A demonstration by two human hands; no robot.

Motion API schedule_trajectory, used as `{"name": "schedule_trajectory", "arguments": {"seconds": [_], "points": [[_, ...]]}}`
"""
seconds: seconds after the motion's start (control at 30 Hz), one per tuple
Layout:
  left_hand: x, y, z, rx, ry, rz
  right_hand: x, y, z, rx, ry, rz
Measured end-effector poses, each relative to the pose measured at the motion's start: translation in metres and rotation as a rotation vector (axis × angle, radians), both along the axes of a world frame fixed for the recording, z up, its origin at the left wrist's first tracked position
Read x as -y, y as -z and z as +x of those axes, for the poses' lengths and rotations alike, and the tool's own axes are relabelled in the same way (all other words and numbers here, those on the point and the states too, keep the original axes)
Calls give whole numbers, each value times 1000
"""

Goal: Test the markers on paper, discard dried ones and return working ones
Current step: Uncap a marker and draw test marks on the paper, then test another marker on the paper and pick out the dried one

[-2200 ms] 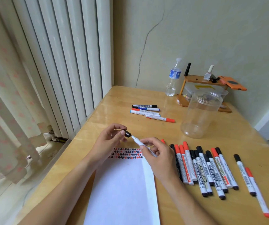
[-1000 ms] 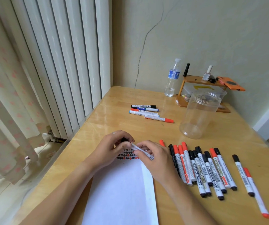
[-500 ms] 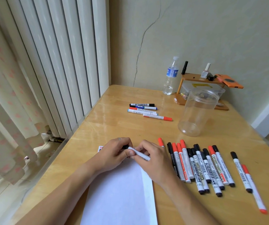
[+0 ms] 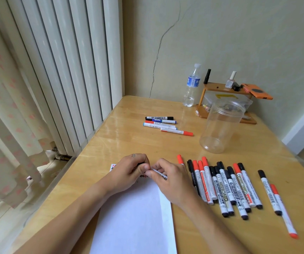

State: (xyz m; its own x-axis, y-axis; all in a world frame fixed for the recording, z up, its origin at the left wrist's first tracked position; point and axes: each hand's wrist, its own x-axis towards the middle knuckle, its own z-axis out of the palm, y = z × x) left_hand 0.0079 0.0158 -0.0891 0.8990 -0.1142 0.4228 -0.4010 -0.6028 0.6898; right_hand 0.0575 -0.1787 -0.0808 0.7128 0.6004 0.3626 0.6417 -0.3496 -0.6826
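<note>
Both hands meet over the top edge of the paper (image 4: 133, 213). A couple of seconds back the left hand (image 4: 129, 171) held a black cap clear of the marker (image 4: 159, 173); now its curled fingers are closed up against the marker's end and the cap is out of sight between them — the cap reads as pushed back on. The right hand (image 4: 169, 178) pinches the white barrel, thumb and fingertips around it. Judgement: testing of this one is done, and it is due for sorting next — dried or working I cannot tell from here. Long axis runs roughly level, capped end toward the left hand and slightly away from the person, tail toward the right hand and slightly nearer. Just beneath the grip, red and black test marks show on the paper, mostly hidden by the hands. Right of the grip lies the row of markers (image 4: 226, 187), caps mostly pointing away. Well beyond the grip, a small group of markers (image 4: 163, 124) lies crosswise; to its right stands the clear jar (image 4: 221, 125), empty.
</note>
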Motion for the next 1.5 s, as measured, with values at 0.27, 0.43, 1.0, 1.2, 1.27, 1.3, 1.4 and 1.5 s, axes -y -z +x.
{"name": "schedule_trajectory", "arguments": {"seconds": [0.27, 0.43, 1.0, 1.2, 1.27, 1.3, 1.4, 1.5], "points": [[1, 3, 3, -64, -12, 2, -1, -4, -4, -31, 46, -70], [2, 4, 3, -130, -44, 38, -1, -4, 2, 25, 41, -114], [16, 26, 13, -104, -183, 583, 70, -15, 70, -57, 839, -270], [26, 22, 23, -144, -214, 605, 67, -11, 66, -60, 859, -301], [30, 19, 25, -149, -217, 632, 65, -11, 63, -47, 860, -316], [32, 18, 26, -151, -217, 638, 63, -12, 62, -43, 860, -324], [35, 12, 27, -156, -214, 662, 61, -15, 57, -41, 856, -343], [34, 9, 28, -153, -199, 670, 60, -17, 50, -32, 846, -355]]}}
